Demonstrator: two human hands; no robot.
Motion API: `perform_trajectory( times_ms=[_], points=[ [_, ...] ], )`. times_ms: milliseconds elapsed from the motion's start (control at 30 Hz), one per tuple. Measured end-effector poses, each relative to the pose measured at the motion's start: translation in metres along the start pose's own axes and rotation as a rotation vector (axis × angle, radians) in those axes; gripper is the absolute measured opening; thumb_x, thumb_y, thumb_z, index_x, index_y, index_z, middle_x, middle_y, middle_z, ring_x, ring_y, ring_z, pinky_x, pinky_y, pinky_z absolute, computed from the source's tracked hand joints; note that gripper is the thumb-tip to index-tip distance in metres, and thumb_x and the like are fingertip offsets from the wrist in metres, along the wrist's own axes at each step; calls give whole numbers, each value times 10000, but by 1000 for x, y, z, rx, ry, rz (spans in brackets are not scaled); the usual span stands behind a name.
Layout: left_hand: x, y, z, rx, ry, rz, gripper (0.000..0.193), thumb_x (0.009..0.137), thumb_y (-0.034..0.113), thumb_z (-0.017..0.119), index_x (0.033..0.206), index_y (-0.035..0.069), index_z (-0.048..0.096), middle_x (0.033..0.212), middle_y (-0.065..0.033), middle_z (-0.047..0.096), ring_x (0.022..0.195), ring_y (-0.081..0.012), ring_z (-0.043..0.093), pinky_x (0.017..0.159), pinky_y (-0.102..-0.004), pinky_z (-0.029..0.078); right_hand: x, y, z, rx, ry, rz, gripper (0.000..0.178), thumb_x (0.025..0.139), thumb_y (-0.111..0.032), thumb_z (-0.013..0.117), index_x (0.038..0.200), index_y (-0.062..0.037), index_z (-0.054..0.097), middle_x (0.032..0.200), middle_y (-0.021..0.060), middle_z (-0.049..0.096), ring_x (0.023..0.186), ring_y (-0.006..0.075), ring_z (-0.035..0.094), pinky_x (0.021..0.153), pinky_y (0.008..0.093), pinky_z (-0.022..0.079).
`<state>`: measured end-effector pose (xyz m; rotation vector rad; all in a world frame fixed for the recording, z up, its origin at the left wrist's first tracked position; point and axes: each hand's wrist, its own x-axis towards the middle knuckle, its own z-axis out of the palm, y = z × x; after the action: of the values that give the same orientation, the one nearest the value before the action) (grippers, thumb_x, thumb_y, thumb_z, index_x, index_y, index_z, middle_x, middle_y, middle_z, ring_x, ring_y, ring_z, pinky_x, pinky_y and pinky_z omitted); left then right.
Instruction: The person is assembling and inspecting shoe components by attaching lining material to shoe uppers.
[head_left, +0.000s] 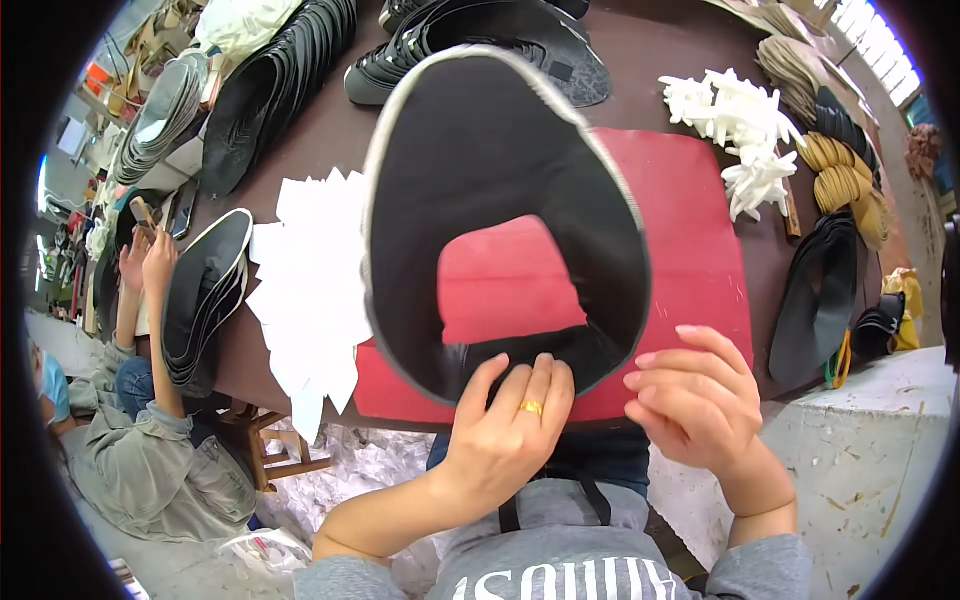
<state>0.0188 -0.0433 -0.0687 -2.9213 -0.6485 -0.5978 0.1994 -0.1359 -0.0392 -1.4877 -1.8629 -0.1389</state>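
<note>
A black shoe upper (480, 130) with a pale edge and an opening in its middle stands out over a red mat (690, 240). The mat's red shows through the opening. My left hand (515, 410), with a gold ring on one finger, grips the near end of the upper, its fingers folded over the black material. To the right, a short way off the upper, my right hand (700, 400) hovers over the mat's near edge. Its fingers are slightly curled and apart, with nothing seen in them.
White pointed paper-like pieces (315, 280) lie left of the mat, white strips (740, 120) at the right. Black uppers (280, 80) are stacked at the far left, others (480, 30) behind. Another person's hands (150, 260) work at the left by more uppers (205, 290).
</note>
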Motion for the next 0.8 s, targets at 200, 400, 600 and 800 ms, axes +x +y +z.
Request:
perform_trajectory(
  times_ms=[200,400,600,800],
  points=[
    [2,-25,-10,-205,-207,10,236,815,54,688,1047,54,644,1002,-51,708,851,-177,664,917,-350,483,-14,7,16,164,216,211,144,851,-25,685,986,-45,639,978,89,725,830,211,682,921,365,517],
    [-9,-47,-26,-1389,107,-581,272,926,134,639,1188,62,619,1052,-97,704,921,-224,679,905,-366,503,2,-10,32,593,165,433,542,812,-117,738,1307,-13,544,1152,106,670,1065,251,612,966,352,474],
    [-4,-17,-18,-2317,767,-764,283,1018,247,521,1212,59,605,1040,-85,713,914,-228,674,849,-351,533,31,-18,57,607,188,175,499,716,-110,812,1179,-53,633,1108,61,677,1139,252,569,995,363,446],
    [-26,-26,-12,-2463,806,-970,322,1049,326,429,1103,82,632,960,-86,693,867,-208,655,787,-327,517,23,-19,64,555,74,119,350,669,-41,817,992,-62,683,1045,38,681,1099,246,580,969,368,458]
  ],
)
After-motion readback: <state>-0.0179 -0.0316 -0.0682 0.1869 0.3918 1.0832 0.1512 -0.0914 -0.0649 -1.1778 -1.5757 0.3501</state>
